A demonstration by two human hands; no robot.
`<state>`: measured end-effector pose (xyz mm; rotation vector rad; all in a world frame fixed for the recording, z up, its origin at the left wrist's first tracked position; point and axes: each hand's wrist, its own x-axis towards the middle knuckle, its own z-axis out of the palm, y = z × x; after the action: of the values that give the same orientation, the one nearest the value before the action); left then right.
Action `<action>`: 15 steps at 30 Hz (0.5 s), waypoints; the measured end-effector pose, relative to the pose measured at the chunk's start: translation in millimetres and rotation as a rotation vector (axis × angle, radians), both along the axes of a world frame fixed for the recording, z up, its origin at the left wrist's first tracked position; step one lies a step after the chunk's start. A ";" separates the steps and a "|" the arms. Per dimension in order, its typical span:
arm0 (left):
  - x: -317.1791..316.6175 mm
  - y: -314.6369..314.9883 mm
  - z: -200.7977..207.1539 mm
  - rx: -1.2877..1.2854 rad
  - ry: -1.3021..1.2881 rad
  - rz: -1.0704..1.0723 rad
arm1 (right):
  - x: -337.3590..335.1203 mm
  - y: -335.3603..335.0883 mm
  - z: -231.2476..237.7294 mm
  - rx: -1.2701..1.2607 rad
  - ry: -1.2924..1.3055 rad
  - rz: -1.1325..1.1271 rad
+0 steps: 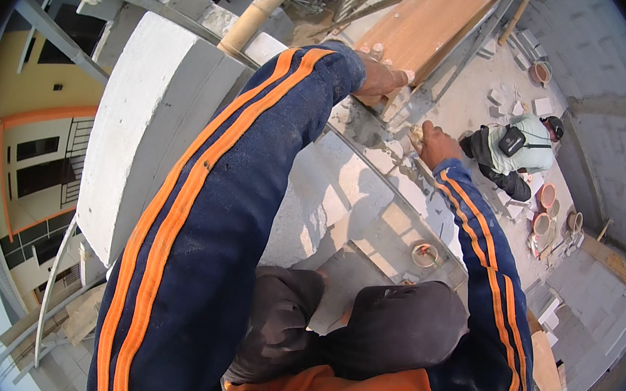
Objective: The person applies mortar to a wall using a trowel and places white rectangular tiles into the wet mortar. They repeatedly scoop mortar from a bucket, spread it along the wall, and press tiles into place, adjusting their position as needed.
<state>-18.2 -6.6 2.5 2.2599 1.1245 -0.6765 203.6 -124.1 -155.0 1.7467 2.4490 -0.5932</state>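
My left hand (380, 79) grips the near end of a long brown wooden board (422, 23), fingers on top and thumb at its right edge. The board runs away toward the upper right. To the right and a little nearer, my right hand (439, 145) is closed, its fingers curled at a small pale lump (415, 136). What exactly it holds is too small to tell. Grey wet mortar (364, 126) lies on the ledge below both hands. Beside my left arm stands a large white block (139, 119).
My knees (406, 324) are bent above a narrow platform with a bucket (424, 254). Far below on the right, a person (512, 148) bends near several buckets (545, 197) and loose blocks. A bamboo pole (270, 6) slants past my left arm. Block walls enclose the right side.
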 end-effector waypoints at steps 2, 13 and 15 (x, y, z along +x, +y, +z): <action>0.1 3.3 6.2 -0.019 0.015 0.197 | 0.1 -1.1 -1.1 0.026 -0.023 -0.047; -9.8 1.0 2.0 -0.073 -0.050 0.148 | 9.9 7.4 -6.6 0.061 0.066 0.077; -9.7 3.9 -1.7 -0.236 -0.085 0.205 | 11.3 9.7 -6.4 0.067 0.106 0.136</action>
<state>-27.9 -2.7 0.8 1.9272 1.1512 -0.5912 214.9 -114.3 -161.5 1.5933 2.6625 -0.6118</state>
